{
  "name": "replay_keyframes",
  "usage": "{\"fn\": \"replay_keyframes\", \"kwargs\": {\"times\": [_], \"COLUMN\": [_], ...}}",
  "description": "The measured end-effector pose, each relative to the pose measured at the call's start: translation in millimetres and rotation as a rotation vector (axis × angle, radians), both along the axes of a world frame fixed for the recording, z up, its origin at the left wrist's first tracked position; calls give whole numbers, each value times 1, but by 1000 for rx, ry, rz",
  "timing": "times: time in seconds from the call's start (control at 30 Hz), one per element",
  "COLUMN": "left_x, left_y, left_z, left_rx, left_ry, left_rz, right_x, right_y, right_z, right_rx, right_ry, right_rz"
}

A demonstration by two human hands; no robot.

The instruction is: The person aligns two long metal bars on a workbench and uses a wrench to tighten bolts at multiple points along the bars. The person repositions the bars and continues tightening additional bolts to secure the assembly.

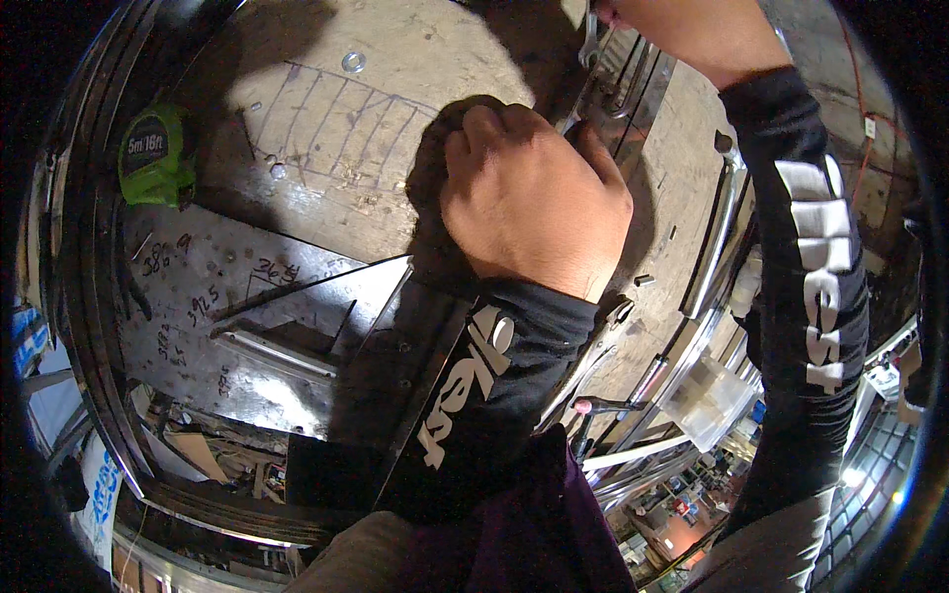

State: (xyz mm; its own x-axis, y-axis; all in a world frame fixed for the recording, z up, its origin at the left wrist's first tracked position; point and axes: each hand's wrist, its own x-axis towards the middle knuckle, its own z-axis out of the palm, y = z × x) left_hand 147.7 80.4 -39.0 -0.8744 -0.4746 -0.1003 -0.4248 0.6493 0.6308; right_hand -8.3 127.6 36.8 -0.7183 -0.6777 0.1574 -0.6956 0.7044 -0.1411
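Observation:
My left hand [539,198] is over the middle of the wooden bench top [395,59], back up and fingers curled. Its thumb reaches toward a metal bar assembly [618,94] with bolts; whatever the fingers hold is hidden beneath the palm. At the top edge, partly cut off, is my right hand [707,35], its fingertips closed at a wrench [590,44] beside that assembly. Both forearms wear black sleeves with white lettering.
A green tape measure [153,158] lies at the left. Below it is a marked metal plate [188,326] bearing a triangular metal piece [381,287]. A washer [353,62], a nut [278,171], a long socket handle [717,232] and a clear plastic bin [707,400] are around.

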Motion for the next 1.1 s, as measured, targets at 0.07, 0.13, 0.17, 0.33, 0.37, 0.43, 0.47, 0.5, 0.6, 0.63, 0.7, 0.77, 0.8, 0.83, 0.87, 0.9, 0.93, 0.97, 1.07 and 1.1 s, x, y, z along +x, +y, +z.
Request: {"fn": "replay_keyframes", "kwargs": {"times": [0.07,0.13,0.17,0.33,0.37,0.43,0.47,0.5,0.6,0.63,0.7,0.77,0.8,0.83,0.87,0.9,0.93,0.97,1.07,1.1], "left_x": [0,0,0,-1,-2,-1,-1,0,-1,0,-1,-2,-2,0,0,0,0,-1,0,0], "left_y": [-2,0,2,-2,-5,-1,-1,-1,-3,0,1,-3,-4,-3,-3,-3,-4,-4,2,1], "left_z": [2,2,2,-1,-4,-3,-2,-2,-2,1,4,7,5,3,1,0,0,-1,-1,0], "left_rx": [14,4,1,16,-1,23,30,34,33,52,84,117,89,63,37,44,51,58,39,39], "left_ry": [-10,-14,-15,5,-10,24,39,43,31,19,-24,-83,-54,-25,5,6,7,9,-22,-28], "left_rz": [-13,-9,-9,-15,4,-6,-5,1,12,-16,-47,-59,-49,-41,-34,-20,-5,9,-22,-25], "right_x": [12,16,18,35,31,31,41,44,40,38,28,14,9,5,3,4,7,14,1,1], "right_y": [-8,-9,-9,-27,-31,-34,-36,-37,-36,-29,-20,-28,-31,-34,-32,-34,-31,-27,-9,-9], "right_z": [16,31,37,46,43,49,50,48,36,33,27,34,31,29,14,4,4,9,-11,-11], "right_rx": [-108,-20,22,164,192,304,375,382,295,272,267,317,359,403,439,471,387,303,100,67], "right_ry": [-10,-123,-182,-429,-451,-491,-435,-426,-431,-407,-357,-540,-533,-525,-362,-198,-235,-271,-398,-423], "right_rz": [153,239,279,302,341,339,337,326,255,183,22,-134,-118,-105,5,118,157,196,200,188]}}
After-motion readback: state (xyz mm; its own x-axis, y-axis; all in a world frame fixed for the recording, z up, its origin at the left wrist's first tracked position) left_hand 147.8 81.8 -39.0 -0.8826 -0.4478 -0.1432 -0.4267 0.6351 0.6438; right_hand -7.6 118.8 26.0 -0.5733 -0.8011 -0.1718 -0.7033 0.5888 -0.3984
